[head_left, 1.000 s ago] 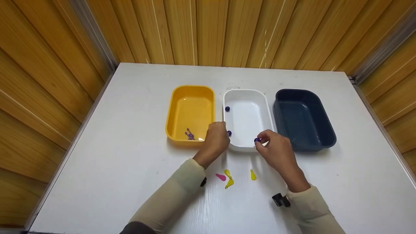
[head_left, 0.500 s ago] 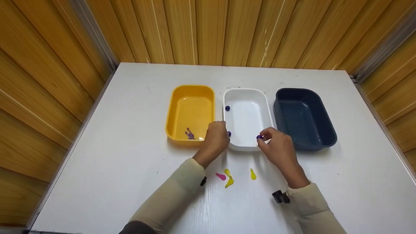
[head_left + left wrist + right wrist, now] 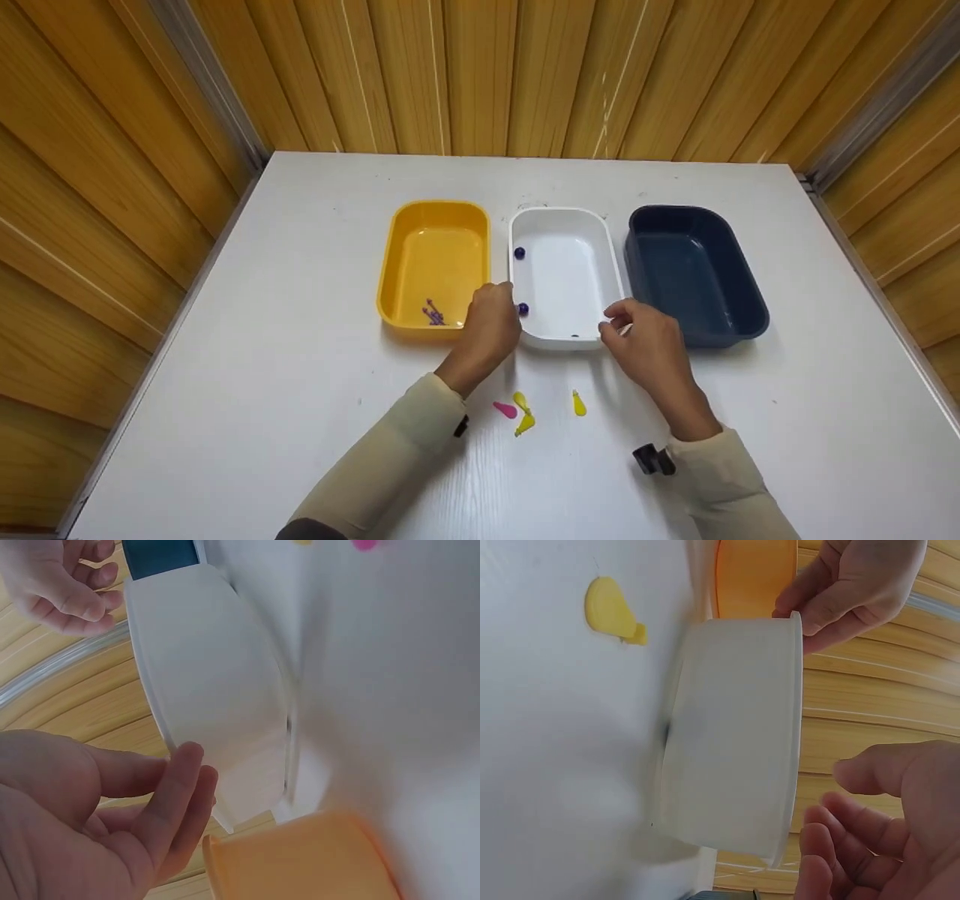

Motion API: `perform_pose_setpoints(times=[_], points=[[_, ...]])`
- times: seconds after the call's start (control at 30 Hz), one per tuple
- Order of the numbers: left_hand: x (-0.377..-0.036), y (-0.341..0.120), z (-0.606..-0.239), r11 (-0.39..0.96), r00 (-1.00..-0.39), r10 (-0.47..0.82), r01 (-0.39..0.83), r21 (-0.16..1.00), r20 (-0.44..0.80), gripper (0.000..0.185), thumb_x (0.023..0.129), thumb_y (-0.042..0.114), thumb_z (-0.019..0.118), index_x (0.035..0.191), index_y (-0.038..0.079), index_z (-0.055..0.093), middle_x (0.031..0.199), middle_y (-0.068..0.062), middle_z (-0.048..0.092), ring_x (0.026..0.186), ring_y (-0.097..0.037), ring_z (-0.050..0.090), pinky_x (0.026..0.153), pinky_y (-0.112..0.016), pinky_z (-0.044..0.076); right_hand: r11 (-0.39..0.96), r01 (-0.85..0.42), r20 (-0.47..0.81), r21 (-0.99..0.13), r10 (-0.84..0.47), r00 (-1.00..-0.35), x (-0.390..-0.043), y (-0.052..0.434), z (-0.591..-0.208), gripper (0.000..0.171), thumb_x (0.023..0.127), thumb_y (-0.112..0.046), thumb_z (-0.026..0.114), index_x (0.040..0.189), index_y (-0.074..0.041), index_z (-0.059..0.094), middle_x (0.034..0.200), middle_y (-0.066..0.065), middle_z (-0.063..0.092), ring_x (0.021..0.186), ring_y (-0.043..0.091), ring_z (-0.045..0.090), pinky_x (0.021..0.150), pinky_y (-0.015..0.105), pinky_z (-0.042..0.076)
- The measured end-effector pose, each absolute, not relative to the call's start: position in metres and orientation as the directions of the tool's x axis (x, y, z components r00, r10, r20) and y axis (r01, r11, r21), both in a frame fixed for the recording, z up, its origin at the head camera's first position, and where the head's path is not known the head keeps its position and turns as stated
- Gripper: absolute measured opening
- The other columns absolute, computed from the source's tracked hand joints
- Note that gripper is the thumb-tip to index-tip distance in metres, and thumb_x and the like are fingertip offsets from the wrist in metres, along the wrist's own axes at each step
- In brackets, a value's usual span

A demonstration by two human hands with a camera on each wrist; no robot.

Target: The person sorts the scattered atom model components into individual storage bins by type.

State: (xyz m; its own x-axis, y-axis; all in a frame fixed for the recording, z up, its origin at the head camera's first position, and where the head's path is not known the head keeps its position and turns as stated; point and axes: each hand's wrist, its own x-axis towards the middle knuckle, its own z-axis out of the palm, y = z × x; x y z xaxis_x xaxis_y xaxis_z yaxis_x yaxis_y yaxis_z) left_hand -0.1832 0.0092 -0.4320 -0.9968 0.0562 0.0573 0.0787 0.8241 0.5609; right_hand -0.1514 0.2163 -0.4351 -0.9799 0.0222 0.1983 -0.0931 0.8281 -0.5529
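My left hand (image 3: pixel 491 319) pinches the left rim of the white bin (image 3: pixel 566 343), thumb and fingers at its edge, as the right wrist view also shows. Over the bin's front right corner hovers my right hand (image 3: pixel 646 334), thumb and fingers parted with nothing between them. Two small dark purple balls lie along the bin's left wall, one ball (image 3: pixel 520 253) farther back and one ball (image 3: pixel 523 309) by my left hand. A third ball (image 3: pixel 575 335) barely shows behind the front wall, mostly hidden.
To the left is a yellow bin (image 3: pixel 384 296) with several thin purple sticks (image 3: pixel 433 313) inside. A dark blue bin (image 3: pixel 754 330) stands right of the white one. In front lie a pink balloon (image 3: pixel 505 410) and several yellow balloons (image 3: pixel 579 403), all flat. Wood-panel walls (image 3: pixel 480 82) enclose the table.
My right hand has let go of the purple ball, which now sits low by the white bin's front wall. My left hand has stayed at the rim. The head view has shifted slightly.
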Motion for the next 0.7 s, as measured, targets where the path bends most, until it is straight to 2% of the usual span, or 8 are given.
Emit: perform_pose_setpoints(times=[0.13, 0.3, 0.5, 0.7], points=[[-0.175, 0.003, -0.432, 0.793, -0.993, 0.079, 0.118, 0.598, 0.092, 0.022, 0.096, -0.005, 0.058, 0.113, -0.005, 0.072, 0.100, -0.019, 0.072, 0.090, -0.025, 0.068, 0.084, -0.034, 0.061, 0.830, -0.088, 0.205, -0.551, 0.032, -0.978, -0.150, 0.224, -0.436, 0.015, 0.088, -0.010, 0.069, 0.100, -0.002, 0.073, 0.088, 0.014, 0.076, 0.079, 0.028, 0.066, 0.072, 0.039, 0.050], [-0.162, -0.004, -0.431, 0.749, -0.993, 0.105, 0.108, 0.654, 0.045, 0.025, 0.097, 0.001, 0.062, 0.120, 0.000, 0.073, 0.107, -0.015, 0.073, 0.095, -0.022, 0.067, 0.089, -0.031, 0.060, 0.834, -0.071, 0.209, -0.548, 0.054, -0.976, -0.149, 0.236, -0.437, 0.015, 0.088, -0.011, 0.069, 0.099, -0.001, 0.073, 0.087, 0.014, 0.075, 0.079, 0.027, 0.064, 0.072, 0.037, 0.047], [-0.148, -0.009, -0.432, 0.769, -0.988, 0.137, 0.064, 0.636, -0.066, 0.025, 0.094, 0.009, 0.071, 0.118, 0.010, 0.076, 0.106, -0.006, 0.075, 0.092, -0.018, 0.064, 0.086, -0.028, 0.059, 0.837, -0.041, 0.203, -0.546, 0.084, -0.976, -0.149, 0.255, -0.436, 0.017, 0.090, -0.014, 0.069, 0.099, -0.001, 0.073, 0.086, 0.014, 0.072, 0.081, 0.027, 0.062, 0.072, 0.035, 0.045], [-0.136, -0.013, -0.435, 0.812, -0.957, 0.230, 0.090, 0.577, -0.174, 0.023, 0.090, 0.013, 0.078, 0.112, 0.011, 0.078, 0.101, -0.003, 0.074, 0.085, -0.016, 0.060, 0.077, -0.023, 0.056, 0.833, -0.001, 0.180, -0.553, 0.118, -0.976, -0.148, 0.278, -0.432, 0.021, 0.092, -0.019, 0.067, 0.102, -0.001, 0.073, 0.090, 0.015, 0.073, 0.083, 0.027, 0.063, 0.070, 0.032, 0.043]])
